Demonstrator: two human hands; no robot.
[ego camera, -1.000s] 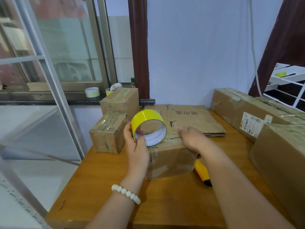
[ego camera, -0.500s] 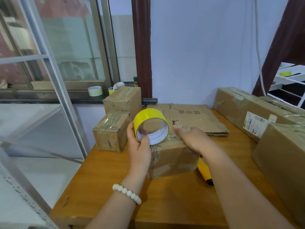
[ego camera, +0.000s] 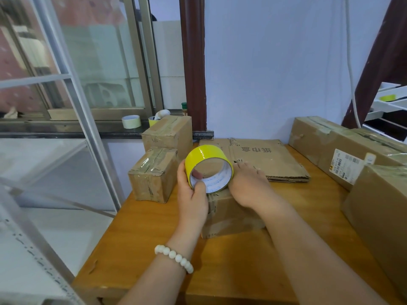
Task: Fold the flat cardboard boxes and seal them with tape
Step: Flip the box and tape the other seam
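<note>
Roughly midway: two taped boxes (ego camera: 154, 175) at the counter's (ego camera: 149, 238) left edge, flat cardboard (ego camera: 273, 160) waiting at its far edge. Left hand (ego camera: 191, 201) grips the tape roll (ego camera: 204, 154); right hand (ego camera: 248, 187), fingers straight, presses the middle box (ego camera: 231, 219).

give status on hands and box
Left hand grips yellow tape roll. Right hand flat on small box top. Flat cardboard stack lies behind, nothing blocking.

Wooden table (ego camera: 143, 238), taped boxes (ego camera: 154, 175), flat cardboard (ego camera: 268, 159)
</note>
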